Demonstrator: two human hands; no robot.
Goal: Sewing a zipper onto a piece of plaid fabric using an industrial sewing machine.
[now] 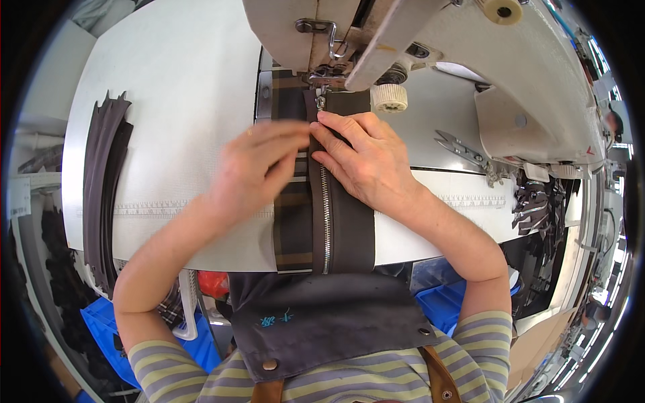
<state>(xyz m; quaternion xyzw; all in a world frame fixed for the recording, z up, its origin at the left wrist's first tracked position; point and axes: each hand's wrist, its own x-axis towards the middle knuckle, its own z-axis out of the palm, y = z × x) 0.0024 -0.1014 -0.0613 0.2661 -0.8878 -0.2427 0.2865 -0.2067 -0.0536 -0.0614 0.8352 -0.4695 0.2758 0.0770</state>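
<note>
A metal-toothed zipper point(326, 221) on dark tape lies lengthwise over a dark fabric strip point(355, 228). Under its left side is striped cloth point(292, 242) in dark, brown and pale bands. My right hand point(373, 158) rests on the zipper and dark strip just in front of the sewing machine's presser foot point(322, 88), fingers apart and tips on the tape's left edge. Motion smears my left hand point(259, 164); its fingertips reach the tape edge beside my right fingertips. Whether they pinch anything is unclear. The zipper's upper end runs up to the foot.
The sewing machine point(537, 87) overhangs the right side. Thread snips point(460, 149) lie on its bed. A bundle of dark strips point(104, 188) hangs over the table's left edge. Dark scraps point(537, 208) sit at the right. Blue crates point(114, 336) stand below the table.
</note>
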